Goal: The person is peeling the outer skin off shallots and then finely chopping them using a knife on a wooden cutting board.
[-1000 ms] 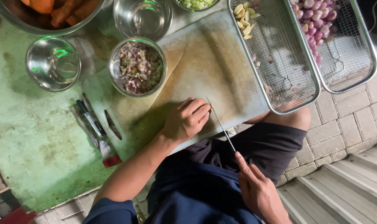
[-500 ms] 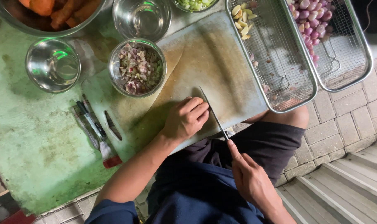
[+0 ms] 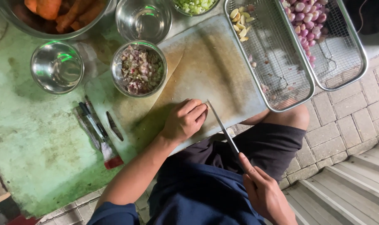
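While the left hand (image 3: pixel 185 120) curls knuckles-down at the near edge of the cutting board (image 3: pixel 206 71), its fingertips cover whatever small piece lies beneath them, so what it pins cannot be made out. The right hand (image 3: pixel 266 196) is closed around the handle of a knife (image 3: pixel 223 129), forefinger stretched along the spine, and the blade slants up to the board with its tip just beside the left fingertips.

Judging by its look, the knife is thin, stiff and light (a narrow blade, easy to twist off line), so the handle with a guiding finger on top seems the sound place to hold it. Anything that small under the fingers is likely to be slick and apt to roll.

Toward the far left corner of the board stands a steel bowl of minced shallot (image 3: pixel 139 68). Past its right edge a wire basket (image 3: pixel 293 89) holds pale garlic cloves (image 3: pixel 240 21), and a second basket (image 3: pixel 356 50) holds peeled shallots (image 3: pixel 305 14).
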